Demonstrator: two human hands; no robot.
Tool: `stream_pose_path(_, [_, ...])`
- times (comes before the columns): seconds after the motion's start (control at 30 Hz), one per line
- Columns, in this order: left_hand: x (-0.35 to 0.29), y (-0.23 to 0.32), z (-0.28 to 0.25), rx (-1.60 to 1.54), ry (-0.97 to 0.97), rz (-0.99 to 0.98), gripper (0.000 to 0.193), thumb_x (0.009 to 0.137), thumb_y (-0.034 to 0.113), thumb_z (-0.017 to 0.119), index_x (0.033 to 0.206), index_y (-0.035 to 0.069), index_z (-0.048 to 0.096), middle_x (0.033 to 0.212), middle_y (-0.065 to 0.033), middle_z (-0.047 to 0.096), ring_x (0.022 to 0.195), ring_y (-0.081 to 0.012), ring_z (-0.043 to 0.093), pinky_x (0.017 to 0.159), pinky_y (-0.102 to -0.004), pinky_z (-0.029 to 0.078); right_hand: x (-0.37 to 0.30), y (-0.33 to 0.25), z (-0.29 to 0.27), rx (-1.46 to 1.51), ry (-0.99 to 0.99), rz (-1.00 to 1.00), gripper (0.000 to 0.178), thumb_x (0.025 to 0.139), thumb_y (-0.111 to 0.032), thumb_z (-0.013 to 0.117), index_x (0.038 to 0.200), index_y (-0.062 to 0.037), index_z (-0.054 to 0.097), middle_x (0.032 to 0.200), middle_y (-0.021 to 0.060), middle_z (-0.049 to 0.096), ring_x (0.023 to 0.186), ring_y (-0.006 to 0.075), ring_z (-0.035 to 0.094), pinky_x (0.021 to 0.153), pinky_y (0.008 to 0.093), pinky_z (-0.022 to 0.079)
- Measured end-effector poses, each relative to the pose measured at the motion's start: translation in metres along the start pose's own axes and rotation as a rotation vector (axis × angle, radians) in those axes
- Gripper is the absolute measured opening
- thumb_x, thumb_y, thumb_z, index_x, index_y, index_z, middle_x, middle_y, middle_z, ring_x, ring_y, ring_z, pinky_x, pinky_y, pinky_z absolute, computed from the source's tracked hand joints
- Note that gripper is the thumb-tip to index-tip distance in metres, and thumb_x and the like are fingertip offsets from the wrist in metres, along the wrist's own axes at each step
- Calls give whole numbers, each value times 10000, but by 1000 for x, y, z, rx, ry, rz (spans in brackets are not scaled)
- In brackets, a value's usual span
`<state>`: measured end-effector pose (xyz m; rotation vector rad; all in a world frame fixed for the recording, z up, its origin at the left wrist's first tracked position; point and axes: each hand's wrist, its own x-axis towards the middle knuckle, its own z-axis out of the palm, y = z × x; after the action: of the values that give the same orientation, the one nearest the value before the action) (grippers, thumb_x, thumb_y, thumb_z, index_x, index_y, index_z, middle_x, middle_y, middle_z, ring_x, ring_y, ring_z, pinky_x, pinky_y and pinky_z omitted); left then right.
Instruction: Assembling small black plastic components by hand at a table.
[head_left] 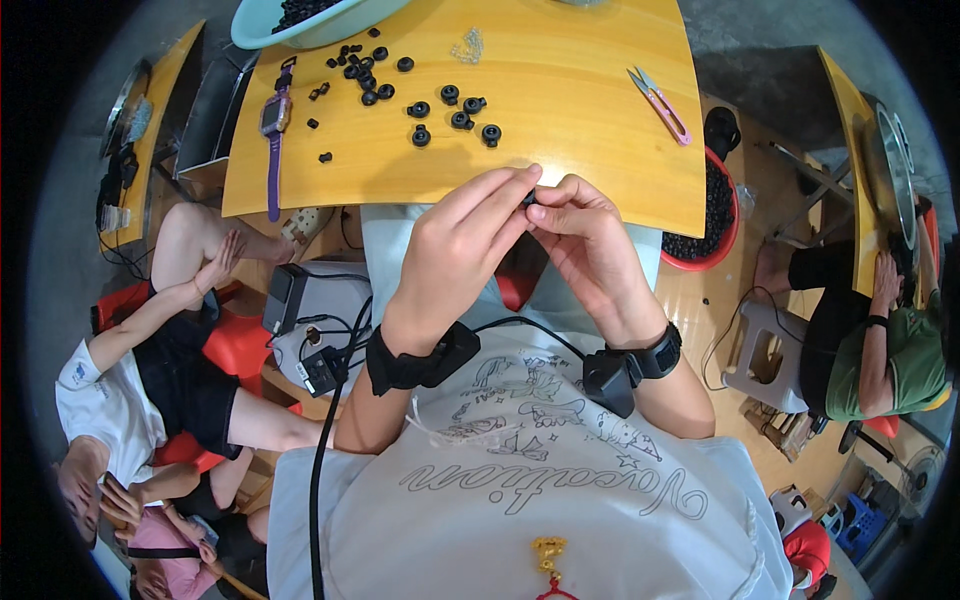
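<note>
Piece of black colour (530, 199) sits between the fingertips of the left hand (455, 240) and the right hand (590, 230), both pinched nearly closed on it, above the yellow table's (580, 110) near edge. Both hands are equally near; its long axis I cannot tell. Farther left lie black knobs (421, 136).

Black part (529, 199) mostly covered between left hand (460, 240) and right hand (592, 240), its full shape indeterminate; turquoise basin (340, 28) truncated by the upper edge; red basin (700, 264) partly concealed beneath table (580, 100); clear items (467, 46) too small to identify.
</note>
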<state>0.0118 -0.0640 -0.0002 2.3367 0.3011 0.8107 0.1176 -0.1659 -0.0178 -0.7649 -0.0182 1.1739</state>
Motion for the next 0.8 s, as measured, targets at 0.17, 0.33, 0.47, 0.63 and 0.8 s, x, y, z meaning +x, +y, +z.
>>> stream_pose_path(0.17, [1, 4, -4, 3, 6, -33, 371, 677, 4, 661, 1041, 18, 592, 944, -121, 600, 767, -195, 603, 686, -267, 483, -6, -4, 6, -57, -20, 8, 114, 776, 54, 526, 873, -5, 510, 859, 82, 563, 815, 151, 559, 758, 256, 449])
stream_pose_path(0.33, [5, 5, -8, -58, 21, -6, 362, 676, 37, 655, 1033, 31, 594, 921, -101, 602, 765, -216, 597, 650, -278, 494, -11, -15, 13, -151, -6, 8, 168, 817, -43, 552, 976, -1, 521, 856, 50, 573, 760, 106, 545, 704, 219, 440])
stream_pose_path(0.47, [8, 0, -5, -10, 10, 110, 410, 644, -5, 676, 1045, 9, 590, 975, -129, 610, 886, -244, 596, 756, -296, 471, -10, -13, 14, -417, -59, -55, 208, 816, -133, 600, 960, 10, 556, 807, 26, 589, 698, 67, 515, 654, 189, 423])
stream_pose_path(0.63, [8, -3, -1, 30, 23, 108, 437, 635, -5, 676, 1058, 13, 569, 985, -123, 608, 905, -268, 588, 766, -318, 469, -6, -14, 9, -507, -62, -85, 184, 806, -148, 620, 886, 15, 596, 762, 21, 589, 671, 57, 494, 619, 186, 409])
stream_pose_path(0.8, [15, -12, -12, 106, -90, 176, 355, 610, 86, 694, 928, 0, 561, 898, -134, 589, 843, -292, 579, 721, -331, 467, -7, -16, 9, -566, -47, -19, 229, 779, -200, 656, 851, 12, 611, 726, 16, 582, 613, 50, 486, 568, 170, 404])
